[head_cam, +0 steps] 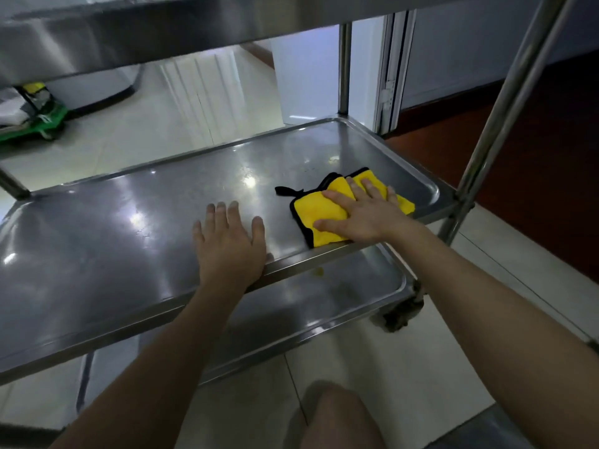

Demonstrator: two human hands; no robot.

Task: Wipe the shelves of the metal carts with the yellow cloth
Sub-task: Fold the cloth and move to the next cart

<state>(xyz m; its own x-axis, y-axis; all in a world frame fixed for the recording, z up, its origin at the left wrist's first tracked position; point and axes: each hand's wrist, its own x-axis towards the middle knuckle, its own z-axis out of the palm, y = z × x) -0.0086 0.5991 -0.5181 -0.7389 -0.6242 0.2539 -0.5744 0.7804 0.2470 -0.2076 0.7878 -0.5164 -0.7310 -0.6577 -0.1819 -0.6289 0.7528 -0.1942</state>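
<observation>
A steel cart fills the view, and its middle shelf [107, 238] is a shiny tray with a raised rim. The yellow cloth [316, 212], folded and edged in black, lies on the right part of that shelf near the front rim. My right hand [363, 212] presses flat on top of the cloth with the fingers spread. My left hand [228, 246] rests palm down on the bare shelf to the left of the cloth, fingers apart, holding nothing. A lower shelf [340, 299] shows under the front rim, and the top shelf [97, 37] hangs overhead.
Cart posts stand at the back right [344, 66] and front right [505, 102]. A caster [403, 314] sits on the tiled floor under the lower shelf. A green trolley with bags [35, 118] is at the far left. My knee [340, 419] is at the bottom.
</observation>
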